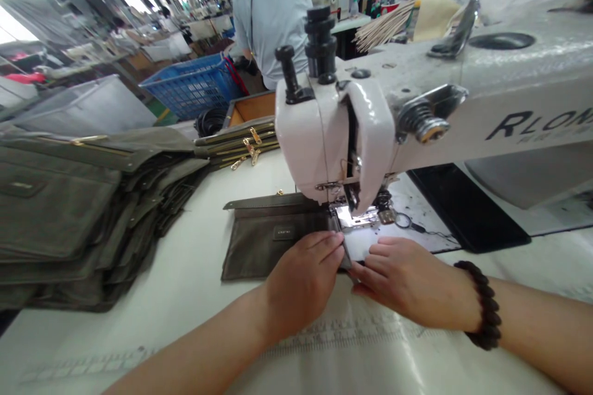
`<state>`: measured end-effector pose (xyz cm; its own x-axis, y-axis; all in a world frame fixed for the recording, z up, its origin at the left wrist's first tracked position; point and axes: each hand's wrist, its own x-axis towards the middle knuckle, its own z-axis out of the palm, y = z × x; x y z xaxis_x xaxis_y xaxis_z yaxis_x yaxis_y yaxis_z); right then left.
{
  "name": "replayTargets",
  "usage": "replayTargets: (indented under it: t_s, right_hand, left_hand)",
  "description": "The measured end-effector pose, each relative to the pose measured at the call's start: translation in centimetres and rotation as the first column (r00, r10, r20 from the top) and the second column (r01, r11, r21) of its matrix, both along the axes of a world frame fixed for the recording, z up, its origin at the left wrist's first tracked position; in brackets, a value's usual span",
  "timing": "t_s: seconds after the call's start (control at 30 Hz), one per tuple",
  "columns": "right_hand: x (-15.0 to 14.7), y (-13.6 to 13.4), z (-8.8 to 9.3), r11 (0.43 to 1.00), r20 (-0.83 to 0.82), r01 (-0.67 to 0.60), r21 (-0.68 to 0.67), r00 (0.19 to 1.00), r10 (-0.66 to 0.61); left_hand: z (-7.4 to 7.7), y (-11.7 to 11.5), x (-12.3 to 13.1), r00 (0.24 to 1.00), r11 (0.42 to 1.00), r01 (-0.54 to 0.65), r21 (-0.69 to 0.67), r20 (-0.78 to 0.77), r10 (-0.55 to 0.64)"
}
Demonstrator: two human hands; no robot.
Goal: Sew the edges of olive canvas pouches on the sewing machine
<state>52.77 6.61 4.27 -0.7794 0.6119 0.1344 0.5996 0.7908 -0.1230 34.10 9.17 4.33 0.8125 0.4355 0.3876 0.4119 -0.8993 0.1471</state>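
Observation:
A dark olive fabric pouch piece (257, 253) with a small label lies flat on the white table, its right edge at the presser foot (356, 217) of a white sewing machine (303, 136). My left hand (303, 278) rests over the pouch's right part, fingers together, gripping it close to that edge. At the near right corner, my right hand (407, 281) has its fingers curled, thumb and fingertips against the fabric edge. A dark beaded bracelet (482, 305) circles my right wrist. The undersides of my fingers are hidden.
A pile of olive fabric pieces (60, 197) lies left; more with gold zipper pulls (252, 151) sit behind. A black phone-like slab (467, 207) lies under the machine arm. A ruler strip (324, 338) runs along the front. Beyond are a blue crate (189, 89) and a person (273, 18).

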Motion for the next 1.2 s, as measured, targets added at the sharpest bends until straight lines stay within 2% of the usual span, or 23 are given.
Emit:
replayTargets:
  t_s: [0.33, 0.63, 0.9, 1.2]
  right_hand:
    - [-0.3, -0.3, 0.1, 1.000, 0.020, 0.027, 0.007, 0.999, -0.027]
    - [0.0, 0.2, 0.1, 0.999, 0.065, 0.024, -0.023, 0.998, -0.022]
    - [0.3, -0.2, 0.5, 1.000, 0.061, -0.011, -0.017, 0.998, 0.012]
    - [0.4, 0.1, 0.5, 1.000, 0.081, -0.022, -0.016, 0.996, 0.023]
  left_hand:
    - [-1.3, 0.0, -0.6, 1.000, 0.998, 0.007, 0.056, -0.027, -0.006]
    - [-1.1, 1.2, -0.9, 0.998, 0.993, 0.060, 0.105, -0.009, -0.060]
    - [-0.9, 1.1, -1.2, 0.986, 0.991, 0.118, 0.066, 0.108, -0.125]
    - [-0.8, 1.1, -1.0, 0.986, 0.990, 0.133, 0.053, 0.093, -0.137]
